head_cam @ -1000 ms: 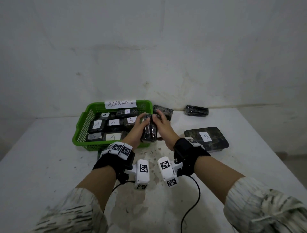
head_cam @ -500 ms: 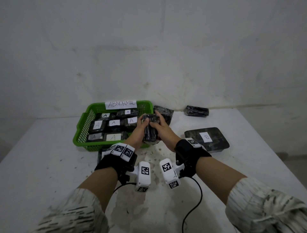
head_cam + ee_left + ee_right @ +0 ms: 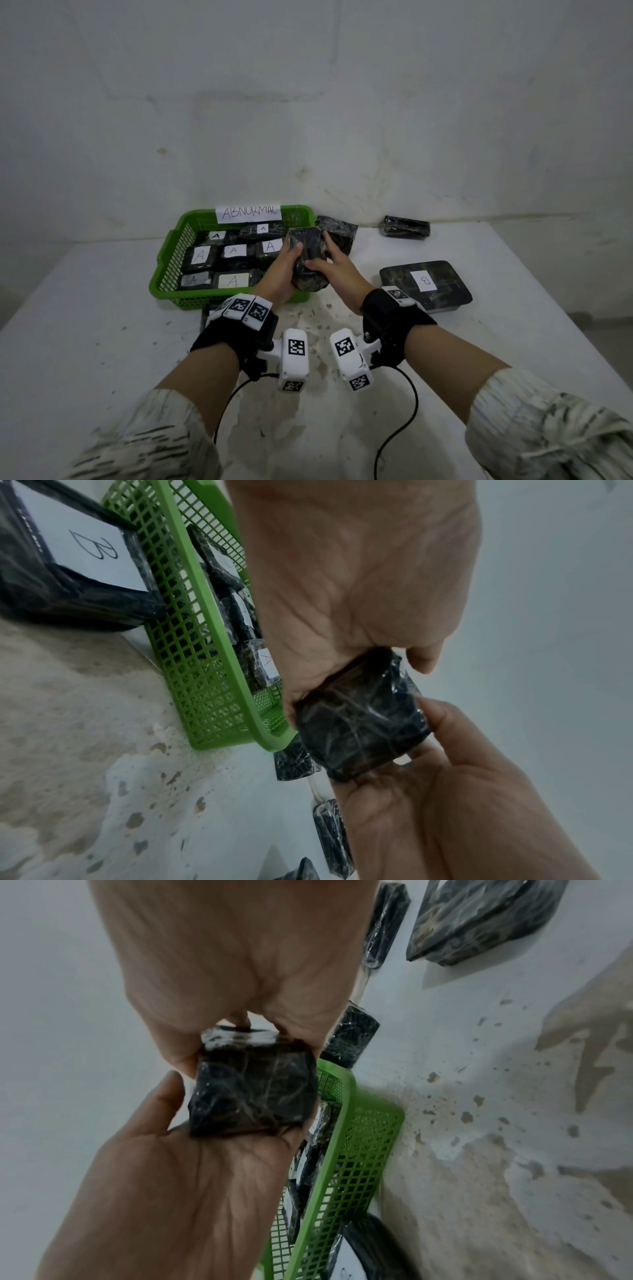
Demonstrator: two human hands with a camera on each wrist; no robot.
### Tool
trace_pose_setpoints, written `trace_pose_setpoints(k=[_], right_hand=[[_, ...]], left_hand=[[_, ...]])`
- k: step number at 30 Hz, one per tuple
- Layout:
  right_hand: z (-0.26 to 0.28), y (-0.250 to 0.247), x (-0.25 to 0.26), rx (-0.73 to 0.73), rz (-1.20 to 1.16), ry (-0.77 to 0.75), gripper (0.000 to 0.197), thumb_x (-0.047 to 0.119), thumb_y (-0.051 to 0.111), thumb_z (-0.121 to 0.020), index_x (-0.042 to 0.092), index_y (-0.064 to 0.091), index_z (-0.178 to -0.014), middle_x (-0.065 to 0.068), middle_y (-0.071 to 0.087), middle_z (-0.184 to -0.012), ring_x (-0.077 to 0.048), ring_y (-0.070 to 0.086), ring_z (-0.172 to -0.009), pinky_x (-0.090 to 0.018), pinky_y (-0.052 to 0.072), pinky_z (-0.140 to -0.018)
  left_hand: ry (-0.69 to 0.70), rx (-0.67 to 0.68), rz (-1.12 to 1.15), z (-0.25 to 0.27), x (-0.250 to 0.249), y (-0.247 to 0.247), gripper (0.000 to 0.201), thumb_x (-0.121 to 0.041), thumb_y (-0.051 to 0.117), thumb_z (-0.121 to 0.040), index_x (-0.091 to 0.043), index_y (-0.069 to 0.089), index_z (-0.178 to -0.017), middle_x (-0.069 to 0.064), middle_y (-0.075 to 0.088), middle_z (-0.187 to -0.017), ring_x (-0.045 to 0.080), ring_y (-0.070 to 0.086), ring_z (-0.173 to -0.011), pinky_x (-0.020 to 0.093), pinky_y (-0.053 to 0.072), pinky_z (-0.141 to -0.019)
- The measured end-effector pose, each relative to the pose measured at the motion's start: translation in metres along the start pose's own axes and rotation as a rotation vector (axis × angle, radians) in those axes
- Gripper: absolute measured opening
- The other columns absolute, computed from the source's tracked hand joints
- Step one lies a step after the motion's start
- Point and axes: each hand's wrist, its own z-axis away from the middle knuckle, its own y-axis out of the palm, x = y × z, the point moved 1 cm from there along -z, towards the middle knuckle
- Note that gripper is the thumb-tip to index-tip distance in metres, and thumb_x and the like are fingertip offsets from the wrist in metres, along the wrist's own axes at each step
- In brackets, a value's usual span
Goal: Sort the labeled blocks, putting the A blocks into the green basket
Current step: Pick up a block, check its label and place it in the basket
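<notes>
Black, shiny plastic-wrapped block sits clamped between the left hand and right hand, over the near right corner of the green mesh basket. No label showing on it. Basket's paper tag reads "ABNORMAL", blocks inside say "A", and the flat slab says "B".

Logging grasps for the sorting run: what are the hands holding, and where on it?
Both hands, left hand and right hand, grip one wrapped dark block by its opposite sides.

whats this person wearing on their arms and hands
Bare hands, left and right. Each wrist has a black strap with white blocks printed with square black-and-white markers, a white camera unit bearing the same markers, and a black cable. Sleeves are pale with dark streaks.
</notes>
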Motion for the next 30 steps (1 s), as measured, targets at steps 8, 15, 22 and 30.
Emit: trace_pose_setpoints(k=[8,15,22,30], right_hand=[[0.006,0.003,-0.001,-0.024,0.002,-0.010,0.082,0.021,0.055,-0.097,0.021,-0.004,-0.154,-0.001,0.034,-0.153,-0.017,0.041,-0.135,-0.023,0.040,-0.096],[0.006,0.006,0.002,-0.036,0.283,-0.067,0.083,0.057,0.049,-0.091,0.043,-0.008,-0.150,0.004,-0.008,-0.162,-0.019,-0.007,-0.149,-0.049,0.007,-0.120],[0.004,0.002,0.005,-0.119,0.344,-0.090,0.062,0.055,0.039,-0.096,0.039,0.015,-0.151,-0.005,0.011,-0.158,-0.024,0.012,-0.147,-0.047,0.015,-0.120],[0.003,0.002,0.004,-0.078,0.175,0.008,0.080,0.067,0.041,-0.088,0.030,0.012,-0.153,-0.001,0.016,-0.161,-0.019,0.019,-0.147,-0.041,0.021,-0.120]], left_hand=[[0.005,-0.024,-0.075,-0.001,0.007,-0.006,0.055,-0.033,0.036,-0.100,-0.026,0.014,-0.150,0.008,0.029,-0.153,0.024,0.034,-0.138,0.046,0.027,-0.115],[0.079,-0.032,-0.068,0.006,0.000,0.003,0.055,-0.049,0.025,-0.098,-0.037,0.008,-0.149,-0.001,0.018,-0.156,0.023,0.024,-0.142,0.043,0.029,-0.113],[-0.093,0.059,-0.078,0.010,-0.010,-0.001,0.072,-0.066,0.035,-0.081,-0.031,0.033,-0.144,0.000,0.035,-0.148,0.029,0.038,-0.134,0.053,0.037,-0.105],[-0.064,0.003,-0.207,0.005,-0.004,-0.006,0.047,-0.035,0.053,-0.092,-0.027,0.043,-0.137,0.007,0.056,-0.132,0.029,0.058,-0.114,0.048,0.053,-0.084]])
